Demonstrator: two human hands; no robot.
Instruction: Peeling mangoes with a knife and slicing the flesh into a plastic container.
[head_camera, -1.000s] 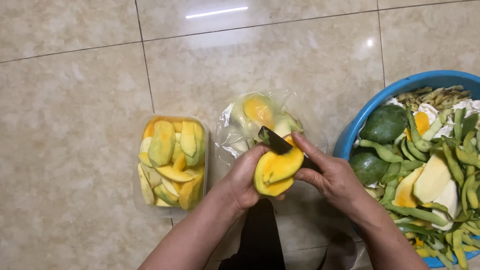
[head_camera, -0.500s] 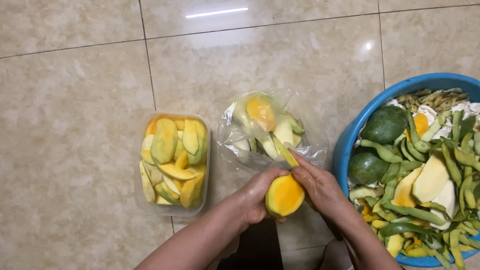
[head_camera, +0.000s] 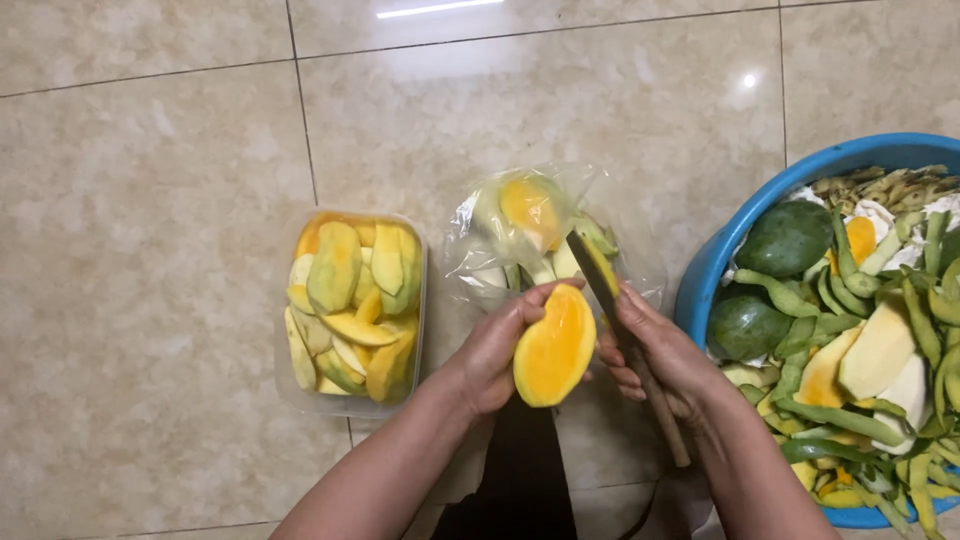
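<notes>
My left hand (head_camera: 495, 350) holds a peeled mango piece (head_camera: 555, 345), its yellow-orange cut face turned up. My right hand (head_camera: 660, 350) grips a knife (head_camera: 610, 290) by its wooden handle, with the dark blade angled up and to the left beside the mango's right edge. A thin slice of mango lies along the blade. Both hands hover just in front of a clear plastic bag (head_camera: 535, 235) holding mango slices.
A clear plastic container (head_camera: 352, 310) filled with mango slices sits on the tiled floor at the left. A blue basin (head_camera: 720, 260) at the right holds whole green mangoes, green peels and pale seeds. Dark clothing shows at the bottom between my arms.
The knife has cut through the mango and lifted clear, with a slice on its blade. My left hand has turned the mango so its cut face shows. The view shifted slightly.
</notes>
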